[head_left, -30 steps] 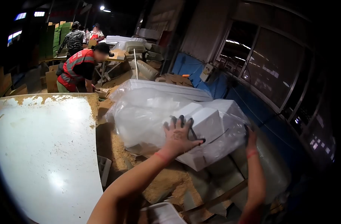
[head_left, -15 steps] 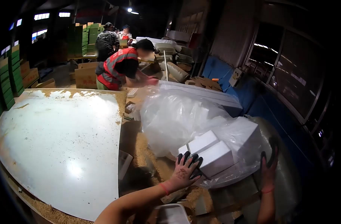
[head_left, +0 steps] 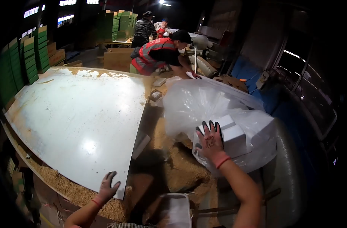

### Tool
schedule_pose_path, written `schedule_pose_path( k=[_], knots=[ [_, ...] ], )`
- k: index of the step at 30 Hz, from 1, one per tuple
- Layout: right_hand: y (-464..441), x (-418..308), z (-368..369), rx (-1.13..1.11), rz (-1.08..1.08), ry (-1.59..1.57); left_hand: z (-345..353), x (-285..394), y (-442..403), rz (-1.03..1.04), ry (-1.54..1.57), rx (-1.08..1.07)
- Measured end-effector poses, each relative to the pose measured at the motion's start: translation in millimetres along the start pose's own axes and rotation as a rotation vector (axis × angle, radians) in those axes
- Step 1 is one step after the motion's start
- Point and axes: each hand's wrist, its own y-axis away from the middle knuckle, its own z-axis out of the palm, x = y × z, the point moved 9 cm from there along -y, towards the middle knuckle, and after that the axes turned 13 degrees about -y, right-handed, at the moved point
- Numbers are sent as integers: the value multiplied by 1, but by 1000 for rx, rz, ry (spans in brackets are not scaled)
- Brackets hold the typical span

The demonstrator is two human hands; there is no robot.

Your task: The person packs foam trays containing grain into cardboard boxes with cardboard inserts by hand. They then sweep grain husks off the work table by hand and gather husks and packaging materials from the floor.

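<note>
My right hand (head_left: 212,143), in a pale glove with dark fingertips, lies with spread fingers on the white boxes (head_left: 234,139) at the mouth of a clear plastic bag (head_left: 188,102). More white boxes show dimly through the plastic. Over the near corner of the white-topped table (head_left: 78,125) is my left hand (head_left: 108,187), gloved alike. Its thumb and fingers are apart and nothing is in them. Whether it touches the tabletop I cannot tell.
Sawdust-like crumbs (head_left: 72,193) line the table's near edge. A white plastic tub (head_left: 175,211) stands below, between my arms. A co-worker in a red vest (head_left: 154,53) leans over beyond the bag. Green stacked boxes (head_left: 29,57) rise at the far left.
My left hand has left the white boxes for the table corner at left. My right hand has come from the bag's right side onto the boxes. The view has turned left.
</note>
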Motion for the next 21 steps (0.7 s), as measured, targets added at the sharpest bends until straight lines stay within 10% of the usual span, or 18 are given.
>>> schedule_pose_path(
  k=[8,14,21],
  knots=[
    [3,11,19,-273,166,-103,-58,-64,95,-356,116,80],
    [-86,1,7,89,206,-202,-58,-67,17,-103,-37,67],
    [-150,62,113,-193,564,151,58,-139,-66,191,-453,-248]
  ],
)
